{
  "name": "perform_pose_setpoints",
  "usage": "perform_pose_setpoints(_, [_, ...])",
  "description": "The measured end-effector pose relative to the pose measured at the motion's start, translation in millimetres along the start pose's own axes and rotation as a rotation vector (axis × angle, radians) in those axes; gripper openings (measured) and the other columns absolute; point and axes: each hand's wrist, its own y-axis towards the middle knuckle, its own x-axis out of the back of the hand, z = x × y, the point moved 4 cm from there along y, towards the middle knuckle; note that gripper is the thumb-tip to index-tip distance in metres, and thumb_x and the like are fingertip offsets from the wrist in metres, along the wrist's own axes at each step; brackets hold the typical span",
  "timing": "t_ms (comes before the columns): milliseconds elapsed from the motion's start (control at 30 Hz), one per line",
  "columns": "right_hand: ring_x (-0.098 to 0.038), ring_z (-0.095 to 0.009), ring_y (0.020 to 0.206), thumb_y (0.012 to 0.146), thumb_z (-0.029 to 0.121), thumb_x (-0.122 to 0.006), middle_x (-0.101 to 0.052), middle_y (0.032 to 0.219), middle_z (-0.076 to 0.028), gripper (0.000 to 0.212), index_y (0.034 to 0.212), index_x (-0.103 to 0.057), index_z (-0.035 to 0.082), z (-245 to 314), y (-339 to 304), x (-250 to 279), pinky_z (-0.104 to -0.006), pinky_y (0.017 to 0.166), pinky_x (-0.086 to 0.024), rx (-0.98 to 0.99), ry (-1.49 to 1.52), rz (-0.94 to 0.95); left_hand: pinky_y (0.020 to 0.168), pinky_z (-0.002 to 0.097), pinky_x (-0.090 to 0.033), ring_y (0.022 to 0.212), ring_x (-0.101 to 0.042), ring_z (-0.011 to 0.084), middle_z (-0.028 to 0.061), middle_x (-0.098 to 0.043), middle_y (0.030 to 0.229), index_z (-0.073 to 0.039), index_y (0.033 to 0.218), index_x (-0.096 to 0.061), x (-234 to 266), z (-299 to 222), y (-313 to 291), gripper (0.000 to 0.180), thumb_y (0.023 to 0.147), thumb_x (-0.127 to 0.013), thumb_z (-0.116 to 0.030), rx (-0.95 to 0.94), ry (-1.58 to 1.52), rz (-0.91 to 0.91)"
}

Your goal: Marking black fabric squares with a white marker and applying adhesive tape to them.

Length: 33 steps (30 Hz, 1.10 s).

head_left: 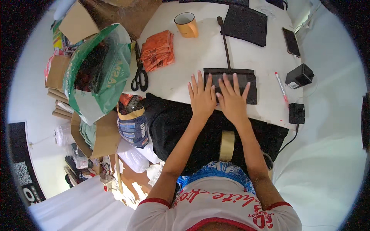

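Laid right hand (pixel 234 104) over black cloth (pixel 252 92) straight ahead at twelve o'clock on the table (pixel 192 56), left hand (pixel 203 101) across the cloth's nine-o'clock edge; spread all fingers (pixel 200 81), gripping nothing, seemingly to steady it.

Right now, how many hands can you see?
2: the left hand, over the left edge of the flat black piece, and the right hand beside it, on the piece.

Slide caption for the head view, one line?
Left hand and right hand spread over a black fabric piece on a white table, with a yellow mug and folded orange bundle beyond.
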Motion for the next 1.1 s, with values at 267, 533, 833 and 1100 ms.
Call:
perform_pose_setpoints(267, [-0.014,-0.034,0.138,0.095,0.036,-0.038,-0.024,0.148,-0.011,0.051,0.137,-0.037,0.008,-21,-15,-2,-0.0648,0.103,-0.005,-0.259,-0.133,-0.01,0.107,0.0555,-0.014,0.134,-0.02,0.0417,0.019,-0.027,0.145,-0.012,0.135,-0.043,-3,6,-6,0.043,0.094,-0.039,-0.027,-0.022,0.125,0.016])
perform_pose_setpoints(533, [-0.033,-0.026,0.131,0.095,0.03,-0.039,-0.035,0.142,-0.012,0.055,0.141,-0.023,0.004,-2,1,-5,-0.0573,0.108,-0.005,0.018,0.242,-0.009,0.108,0.0482,-0.02,0.129,-0.037,0.0211,0.0099,-0.031,0.145,-0.01,0.143,-0.024,-1,-11,0,0.054,0.093,-0.037,-0.024,-0.185,-0.214,0.171])
perform_pose_setpoints(833, [-0.039,-0.026,0.128,0.095,0.026,-0.04,-0.035,0.142,-0.013,0.052,0.141,-0.024,0.006,-92,-17,11,-0.056,0.109,-0.007,-0.435,0.041,-0.021,0.106,0.0467,-0.025,0.124,-0.041,0.0251,0.0122,-0.038,0.139,-0.008,0.14,-0.029,1,-8,3,0.049,0.094,-0.037,-0.025,-0.108,-0.271,0.16])
perform_pose_setpoints(1100, [-0.063,-0.019,0.084,0.091,0.016,-0.051,-0.065,0.086,-0.015,0.022,0.089,-0.061,-0.004,-106,-124,59,-0.0263,0.075,-0.049,-0.852,1.031,0.006,0.072,0.034,-0.049,0.08,-0.062,0.0285,0.0183,-0.061,0.091,0.001,0.119,-0.046,18,12,10,0.042,0.085,-0.062,-0.017,0.34,-0.5,0.125])
